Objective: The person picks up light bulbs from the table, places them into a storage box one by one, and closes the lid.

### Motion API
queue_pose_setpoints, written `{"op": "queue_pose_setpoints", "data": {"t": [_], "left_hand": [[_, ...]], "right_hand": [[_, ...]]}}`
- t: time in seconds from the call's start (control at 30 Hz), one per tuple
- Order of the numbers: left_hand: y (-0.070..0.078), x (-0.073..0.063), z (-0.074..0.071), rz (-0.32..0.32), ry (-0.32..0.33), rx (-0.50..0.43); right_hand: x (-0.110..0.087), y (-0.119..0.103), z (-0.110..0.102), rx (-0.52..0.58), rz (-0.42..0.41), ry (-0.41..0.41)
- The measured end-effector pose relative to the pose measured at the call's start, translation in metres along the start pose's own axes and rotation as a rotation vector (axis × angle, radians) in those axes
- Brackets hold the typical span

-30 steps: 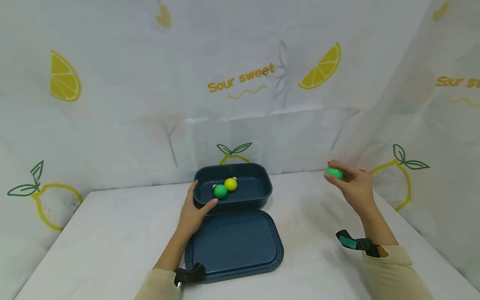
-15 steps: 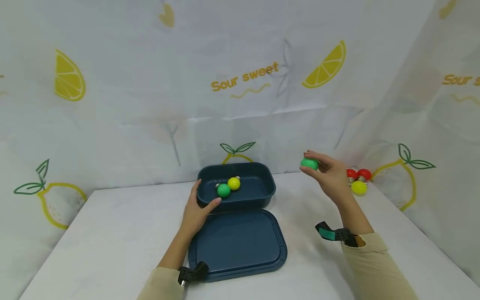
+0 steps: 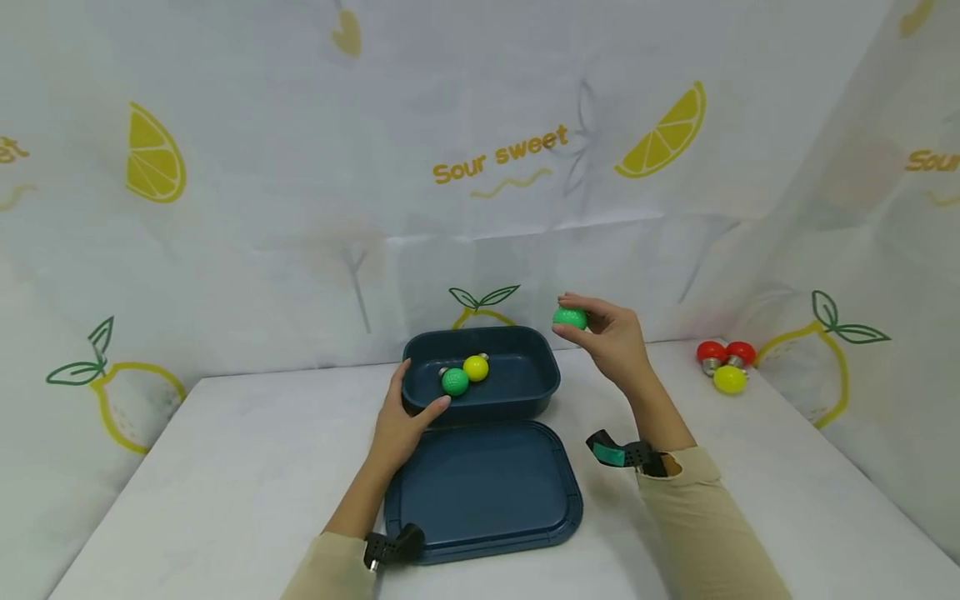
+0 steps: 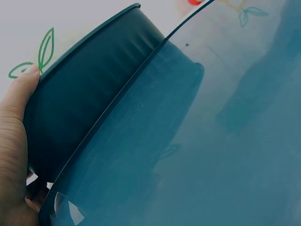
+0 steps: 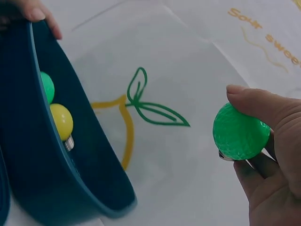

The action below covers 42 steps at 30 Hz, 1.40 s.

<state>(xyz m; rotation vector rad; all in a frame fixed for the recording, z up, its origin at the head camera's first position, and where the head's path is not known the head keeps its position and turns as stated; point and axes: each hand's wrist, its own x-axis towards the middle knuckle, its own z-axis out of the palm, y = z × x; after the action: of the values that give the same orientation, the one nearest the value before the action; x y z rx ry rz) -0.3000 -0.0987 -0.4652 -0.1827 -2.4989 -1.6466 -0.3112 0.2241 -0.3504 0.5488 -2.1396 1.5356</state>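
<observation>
My right hand (image 3: 617,343) pinches a green light bulb (image 3: 570,317) with a dimpled surface, in the air just right of the dark blue box (image 3: 543,375). In the right wrist view, part of that bulb's metal base shows below the green ball. My left hand (image 3: 400,423) grips the left end of the box, thumb at the near rim and fingers along the side. Inside the box lie another green bulb (image 3: 454,382) and a yellow bulb (image 3: 476,368), close together. The left wrist view shows the thumb against the box wall (image 4: 89,99).
A dark blue lid (image 3: 487,492) lies flat on the white table (image 3: 225,483) in front of the box. At the back right, two red bulbs (image 3: 711,353) and a yellow bulb (image 3: 730,380) sit together. A printed cloth (image 3: 300,208) rises behind.
My right hand has carried the green bulb leftward and slightly up, from the right side toward the box, uncovering the red and yellow bulbs. My left hand has stayed on the box.
</observation>
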Motion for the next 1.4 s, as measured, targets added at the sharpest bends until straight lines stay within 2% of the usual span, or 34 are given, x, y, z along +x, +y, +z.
{"op": "queue_pose_setpoints", "data": {"t": [0.2, 0.37, 0.57, 0.73, 1.0, 1.23, 1.4], "left_hand": [[0.002, 0.003, 0.003, 0.001, 0.005, 0.006], [0.002, 0.004, 0.007, 0.006, -0.006, 0.002], [0.0, -0.002, 0.007, -0.017, -0.016, 0.018], [0.0, -0.003, 0.007, -0.017, -0.018, 0.02], [-0.001, -0.001, 0.003, -0.01, -0.003, 0.026], [-0.001, 0.001, 0.001, -0.017, -0.001, 0.031], [0.0, 0.002, 0.001, -0.019, 0.007, 0.031]], "right_hand": [[0.011, -0.001, 0.021, 0.054, 0.008, -0.003], [0.011, 0.005, 0.035, 0.098, 0.031, 0.007], [-0.001, 0.024, 0.055, 0.047, 0.078, -0.064], [-0.007, 0.037, 0.067, 0.024, 0.115, -0.066], [-0.004, 0.041, 0.078, -0.078, 0.136, -0.092], [0.0, 0.044, 0.086, -0.3, 0.118, -0.214], [0.002, 0.044, 0.09, -0.365, 0.125, -0.247]]}}
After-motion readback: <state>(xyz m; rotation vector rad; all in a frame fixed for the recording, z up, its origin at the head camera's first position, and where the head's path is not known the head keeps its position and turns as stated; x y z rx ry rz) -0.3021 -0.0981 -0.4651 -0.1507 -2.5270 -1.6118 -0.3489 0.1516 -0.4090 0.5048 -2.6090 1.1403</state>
